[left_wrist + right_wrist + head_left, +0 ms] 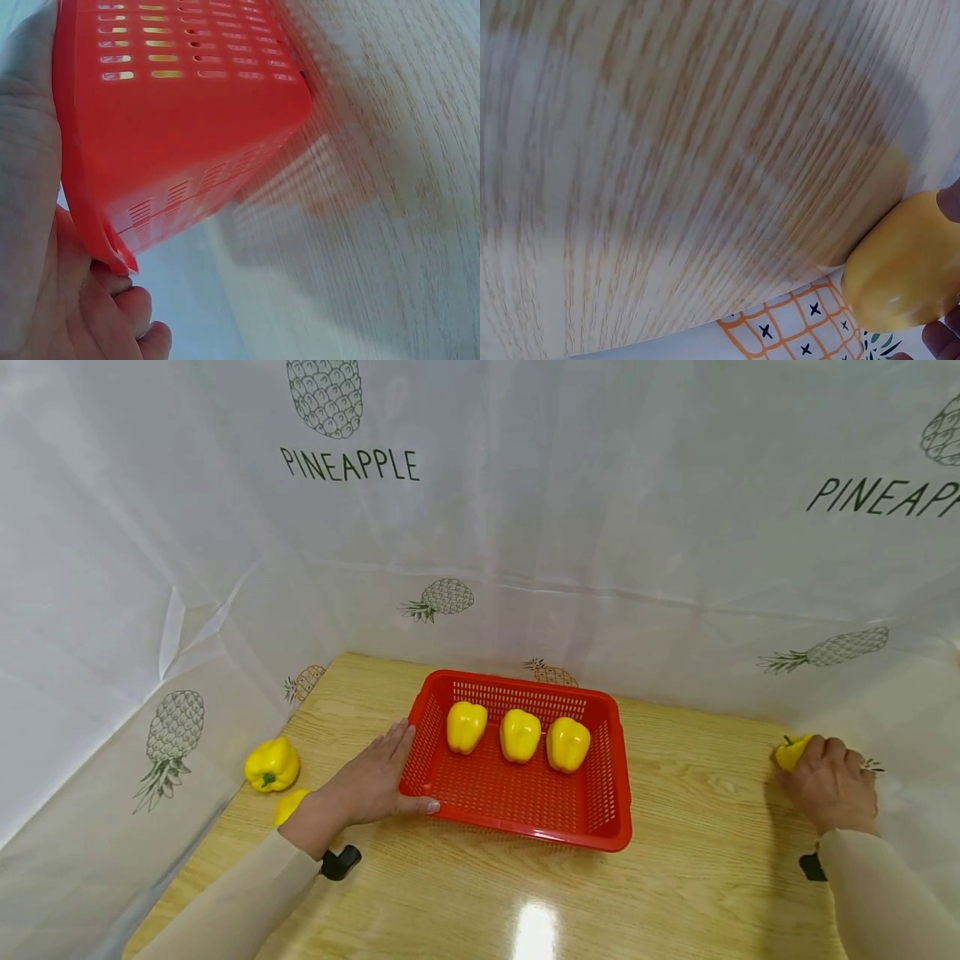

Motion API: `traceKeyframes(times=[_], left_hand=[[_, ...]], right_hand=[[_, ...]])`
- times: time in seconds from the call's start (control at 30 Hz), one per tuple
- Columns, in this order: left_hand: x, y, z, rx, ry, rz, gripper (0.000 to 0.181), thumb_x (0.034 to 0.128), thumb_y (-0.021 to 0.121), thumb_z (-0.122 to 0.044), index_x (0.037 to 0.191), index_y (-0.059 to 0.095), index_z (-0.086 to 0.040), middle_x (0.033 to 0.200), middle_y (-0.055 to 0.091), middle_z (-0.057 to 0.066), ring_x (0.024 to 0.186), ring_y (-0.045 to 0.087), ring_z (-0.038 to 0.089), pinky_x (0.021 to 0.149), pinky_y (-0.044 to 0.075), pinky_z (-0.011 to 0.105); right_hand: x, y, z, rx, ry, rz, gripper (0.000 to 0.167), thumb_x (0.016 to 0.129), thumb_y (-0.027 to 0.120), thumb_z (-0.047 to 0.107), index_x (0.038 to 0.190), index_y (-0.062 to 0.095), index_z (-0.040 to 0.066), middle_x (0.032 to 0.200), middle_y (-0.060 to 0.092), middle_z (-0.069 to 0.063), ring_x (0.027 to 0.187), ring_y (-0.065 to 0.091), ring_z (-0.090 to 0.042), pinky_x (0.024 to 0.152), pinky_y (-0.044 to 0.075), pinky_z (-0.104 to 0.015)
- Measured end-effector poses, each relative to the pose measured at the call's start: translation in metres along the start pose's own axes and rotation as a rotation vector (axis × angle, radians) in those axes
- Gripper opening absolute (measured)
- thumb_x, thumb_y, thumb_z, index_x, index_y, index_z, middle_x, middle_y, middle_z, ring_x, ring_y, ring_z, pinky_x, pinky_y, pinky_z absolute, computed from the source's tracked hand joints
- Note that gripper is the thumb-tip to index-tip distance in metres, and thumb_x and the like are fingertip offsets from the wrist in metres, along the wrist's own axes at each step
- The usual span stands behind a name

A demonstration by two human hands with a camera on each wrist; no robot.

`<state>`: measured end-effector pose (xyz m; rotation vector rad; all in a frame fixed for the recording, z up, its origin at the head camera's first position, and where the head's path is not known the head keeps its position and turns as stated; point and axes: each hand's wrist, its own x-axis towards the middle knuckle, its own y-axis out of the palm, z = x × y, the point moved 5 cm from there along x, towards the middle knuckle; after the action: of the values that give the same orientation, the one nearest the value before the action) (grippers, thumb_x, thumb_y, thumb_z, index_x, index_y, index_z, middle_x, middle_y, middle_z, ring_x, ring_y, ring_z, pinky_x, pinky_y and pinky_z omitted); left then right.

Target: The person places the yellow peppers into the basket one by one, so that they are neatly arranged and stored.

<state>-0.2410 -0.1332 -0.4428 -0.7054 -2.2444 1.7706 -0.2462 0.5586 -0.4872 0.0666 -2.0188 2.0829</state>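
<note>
basket (517,828): left hand (372,778) grips rim | half-covered yellow pepper (791,752): right hand (834,785) grips | second pepper (288,805) mostly hidden by left wrist (309,825)

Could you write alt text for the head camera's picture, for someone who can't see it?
A person's left-hand grip holds a red basket by its left side, with three yellow peppers inside; the right-hand grip holds another yellow pepper at far right. Two more peppers lie on the wooden table at left, one partly hidden.

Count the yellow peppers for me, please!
6 peppers: three in the basket, one at far left, one partly hidden by the left wrist, one in the right hand. More could be hidden.
</note>
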Motion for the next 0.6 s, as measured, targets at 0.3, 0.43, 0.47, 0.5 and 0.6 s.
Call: traceKeyframes(times=[0.3,0.43,0.47,0.5,0.6], left_hand=[[-0.001,0.003,0.001,-0.014,-0.003,0.002,0.133,0.0848,0.060,-0.086,0.166,0.010,0.006,0.176,0.005,0.023,0.163,0.015,0.040,0.131,0.021,0.057],[-0.001,0.004,0.001,-0.015,-0.001,0.003,0.133,0.0847,0.059,-0.087,0.166,0.010,0.006,0.176,0.005,0.023,0.163,0.014,0.040,0.131,0.021,0.056],[-0.001,0.004,0.001,-0.016,0.000,0.002,0.133,0.0847,0.059,-0.087,0.166,0.010,0.006,0.176,0.005,0.023,0.163,0.014,0.040,0.131,0.021,0.056],[-0.001,0.004,0.001,-0.018,0.000,0.001,0.133,0.0847,0.059,-0.087,0.166,0.010,0.006,0.176,0.005,0.023,0.163,0.014,0.040,0.131,0.021,0.056],[-0.001,0.004,0.001,-0.020,0.002,-0.002,0.133,0.0847,0.060,-0.087,0.166,0.010,0.006,0.176,0.005,0.023,0.163,0.014,0.040,0.131,0.021,0.057]], right_hand=[[-0.004,-0.001,0.001,0.025,0.033,0.038,0.061,0.107,0.059,0.035,0.106,0.038,-0.022,0.093,0.040,-0.041,0.081,0.044,-0.061,0.066,0.040,-0.070],[-0.009,0.001,0.006,0.024,-0.022,0.026,0.055,0.107,0.058,0.027,0.104,0.033,-0.023,0.086,0.035,-0.038,0.068,0.045,-0.054,0.061,0.043,-0.067],[-0.010,0.001,0.007,0.034,-0.029,0.023,0.055,0.107,0.058,0.025,0.105,0.032,-0.023,0.085,0.034,-0.037,0.066,0.045,-0.052,0.059,0.044,-0.065],[-0.011,0.001,0.009,0.039,-0.041,0.016,0.054,0.107,0.058,0.023,0.106,0.031,-0.024,0.084,0.034,-0.036,0.064,0.044,-0.049,0.057,0.044,-0.063],[-0.014,0.002,0.011,0.057,-0.034,0.004,0.055,0.107,0.060,0.023,0.108,0.030,-0.025,0.081,0.034,-0.035,0.059,0.044,-0.044,0.049,0.044,-0.058]])
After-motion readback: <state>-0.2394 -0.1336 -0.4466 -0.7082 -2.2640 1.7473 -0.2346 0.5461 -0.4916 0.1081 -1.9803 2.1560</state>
